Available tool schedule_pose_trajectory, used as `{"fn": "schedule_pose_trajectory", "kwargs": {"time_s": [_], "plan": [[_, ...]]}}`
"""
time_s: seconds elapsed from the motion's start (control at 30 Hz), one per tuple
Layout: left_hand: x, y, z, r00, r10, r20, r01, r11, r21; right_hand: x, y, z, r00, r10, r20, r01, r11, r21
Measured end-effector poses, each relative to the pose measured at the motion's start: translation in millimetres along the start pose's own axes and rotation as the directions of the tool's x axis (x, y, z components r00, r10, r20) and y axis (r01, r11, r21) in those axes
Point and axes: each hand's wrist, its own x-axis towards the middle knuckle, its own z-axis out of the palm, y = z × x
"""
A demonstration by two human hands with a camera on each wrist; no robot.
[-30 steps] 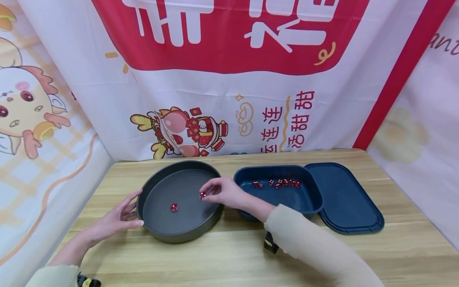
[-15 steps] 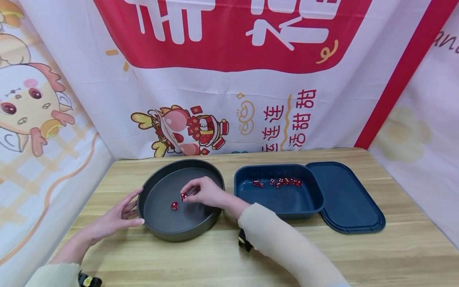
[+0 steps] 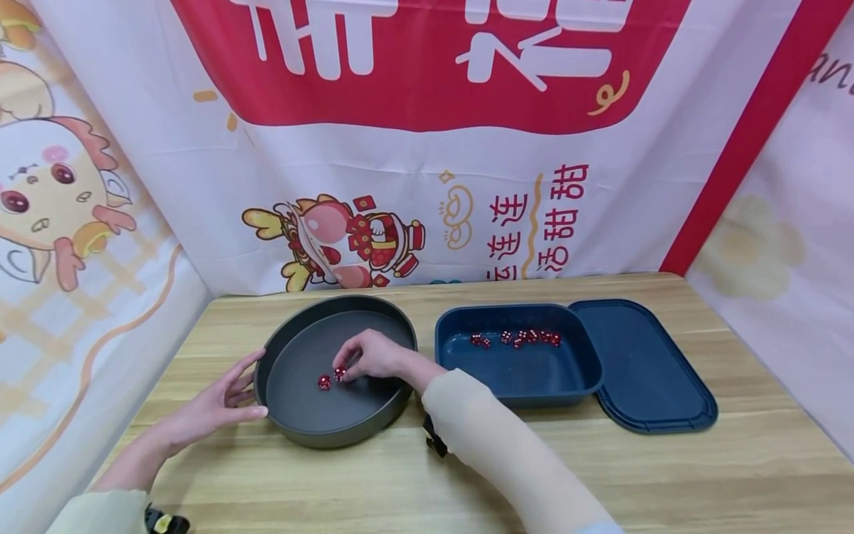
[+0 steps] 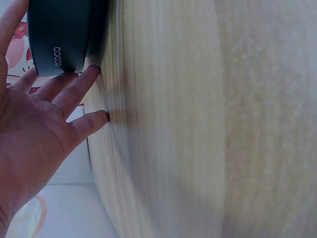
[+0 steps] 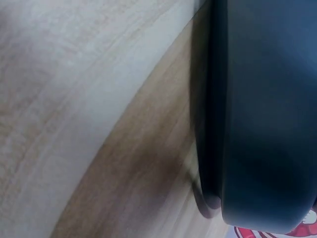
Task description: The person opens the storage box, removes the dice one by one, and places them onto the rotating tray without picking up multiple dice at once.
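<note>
A round dark grey pan (image 3: 347, 436) stands on the left half of the table. My right hand (image 3: 375, 354) reaches over its right rim and pinches a red translucent die (image 3: 339, 374) with white pips, low over the pan's floor. Just left of it, a second red die (image 3: 324, 382) lies on the pan floor. My left hand (image 3: 220, 404) rests against the pan's left side, thumb near the front and fingers spread. In the left wrist view, its fingertips (image 4: 94, 70) touch around the pan's lower wall (image 4: 62, 34). The right wrist view hides the right hand behind a dark wall (image 5: 272, 114).
A navy blue rectangular box (image 3: 520, 397) stands right of the pan, with several red dice (image 3: 531, 337) along its far side. Its matching flat lid (image 3: 654, 378) lies to the right, partly behind the box. Printed cloth (image 3: 427, 208) hangs behind the wooden table (image 3: 373, 489).
My right hand has moved left and down into the pan with its die, stopping beside the other die. My left hand has stayed at the pan's side.
</note>
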Motion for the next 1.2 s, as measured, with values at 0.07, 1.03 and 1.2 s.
{"fn": "schedule_pose_trajectory", "kwargs": {"time_s": [0.07,1.03,1.2], "plan": [[-0.1,0.1,-0.1,1.0,-0.007,0.002,0.007,1.0,-0.001,0.3,0.2,0.1,1.0,0.003,0.018,-0.003,1.0,-0.011],[-2.1,0.0,1.2,1.0,-0.005,0.001,0.005,1.0,-0.009,-54.3,-32.7,-38.8,0.992,-0.128,-0.008,0.128,0.991,0.049],[-2.3,2.3,0.3,1.0,0.0,0.001,0.0,1.0,-0.007,-78.8,-25.9,-56.5,0.989,-0.149,-0.008,0.149,0.986,0.078]]}}
